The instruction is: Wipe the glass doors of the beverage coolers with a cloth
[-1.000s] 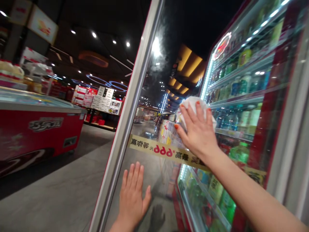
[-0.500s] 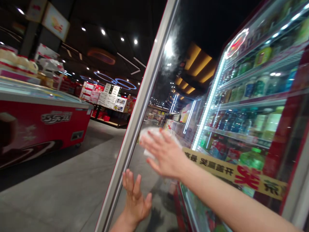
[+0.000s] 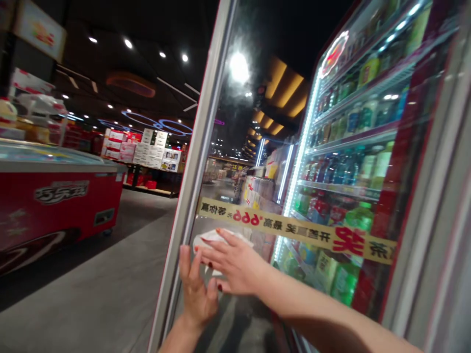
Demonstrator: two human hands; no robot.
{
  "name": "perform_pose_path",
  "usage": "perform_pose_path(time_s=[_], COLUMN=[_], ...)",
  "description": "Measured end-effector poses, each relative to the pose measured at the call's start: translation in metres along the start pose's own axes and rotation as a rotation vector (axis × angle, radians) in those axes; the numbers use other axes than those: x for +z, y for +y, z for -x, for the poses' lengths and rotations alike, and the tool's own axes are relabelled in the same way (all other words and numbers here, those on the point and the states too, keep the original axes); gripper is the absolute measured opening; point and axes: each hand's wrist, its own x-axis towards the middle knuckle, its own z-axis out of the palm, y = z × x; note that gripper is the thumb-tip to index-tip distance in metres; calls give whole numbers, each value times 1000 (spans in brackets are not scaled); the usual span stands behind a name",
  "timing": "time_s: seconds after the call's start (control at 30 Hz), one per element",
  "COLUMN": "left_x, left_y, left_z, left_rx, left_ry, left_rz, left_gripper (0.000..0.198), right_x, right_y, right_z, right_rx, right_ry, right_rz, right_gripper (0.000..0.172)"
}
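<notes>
A glass door (image 3: 250,122) in a metal frame stands tilted across the middle of the view. My right hand (image 3: 231,262) presses a white cloth (image 3: 206,240) against the pane, fingers spread flat over it, just below a yellow strip with lettering (image 3: 294,228). Part of the cloth is hidden under the palm. My left hand (image 3: 198,289) is open at the door's left edge, its fingers extended near the metal frame (image 3: 186,196) and close to the right hand's fingertips. Nothing shows in the left hand.
Drinks cooler shelves with bottles (image 3: 353,166) show through or in the glass at the right. To the left stands a red chest freezer (image 3: 62,206) on the grey floor (image 3: 121,274). Stacked cartons (image 3: 150,152) are farther back.
My right hand has moved down and left with the cloth, from over the yellow strip to beneath it. My left hand has shifted only slightly. The view has swung a little right.
</notes>
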Motion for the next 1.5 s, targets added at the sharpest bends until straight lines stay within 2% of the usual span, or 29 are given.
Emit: perform_pose_path(time_s=[0.03,0.07,0.13,0.2,0.23,0.27,0.33,0.4,0.43,0.47,0.5,0.53,0.6,0.67,0.7,0.73,0.83,0.87,0.9,0.93,0.97,1.03,1.1,1.17,1.23,1.3,1.33,1.4,1.5], left_x=[2,4,13,22,26,29,31,29,28,27,26,25,25,27,28,29,30,30,29,28,27,27,27,27,25,24,24,25,29], left_y=[-1,-2,-2,1,4,7,12,16,17,18,18,18,17,15,14,13,8,8,8,9,10,12,14,13,10,5,3,-2,-5], left_z=[-7,-15,-31,-43,-47,-49,-49,-47,-46,-46,-45,-45,-46,-45,-45,-45,-44,-45,-45,-46,-47,-48,-49,-49,-47,-43,-40,-35,-28], left_rx=[19,50,141,218,236,236,203,169,156,150,150,153,158,159,154,150,148,153,164,177,194,228,254,267,253,197,157,81,6], left_ry=[-16,-45,-134,-216,-238,-253,-267,-287,-298,-308,-315,-317,-309,-288,-281,-273,-270,-275,-279,-290,-296,-294,-288,-271,-232,-171,-145,-104,-11], left_rz=[10,11,-11,-63,-90,-108,-115,-96,-95,-102,-109,-112,-106,-90,-84,-79,-59,-61,-69,-84,-104,-144,-170,-143,-55,60,117,232,391], left_gripper=[81,83,85,84,83,80,77,75,75,74,74,74,74,74,74,73,71,71,71,72,73,75,75,74,72,73,74,75,76], right_x=[0,-6,-30,-52,-54,-50,-26,6,19,26,28,24,7,-8,-10,-7,16,21,22,19,13,2,-2,3,14,22,22,13,-10], right_y=[-6,-4,15,33,32,23,-17,-69,-88,-100,-102,-95,-65,-38,-35,-38,-79,-92,-99,-98,-90,-58,-31,-34,-62,-90,-96,-84,-33], right_z=[27,56,112,152,164,171,178,186,193,202,212,222,231,221,211,200,183,187,195,205,214,220,201,165,137,129,132,142,126], right_rx=[29,142,554,999,1158,1233,1130,723,610,531,551,662,1029,1347,1401,1366,851,762,763,844,1013,1262,1358,1237,928,636,583,678,1006], right_ry=[-5,29,159,312,359,373,296,183,150,134,137,160,242,330,358,354,207,216,231,269,305,379,417,377,259,144,114,150,287], right_rz=[11,53,191,326,365,383,366,305,284,268,271,289,332,362,358,362,233,241,270,323,393,424,395,325,189,78,71,175,315], right_gripper=[68,67,67,71,74,77,82,73,67,64,63,66,77,84,86,88,82,75,70,68,68,75,78,79,77,72,71,73,83])
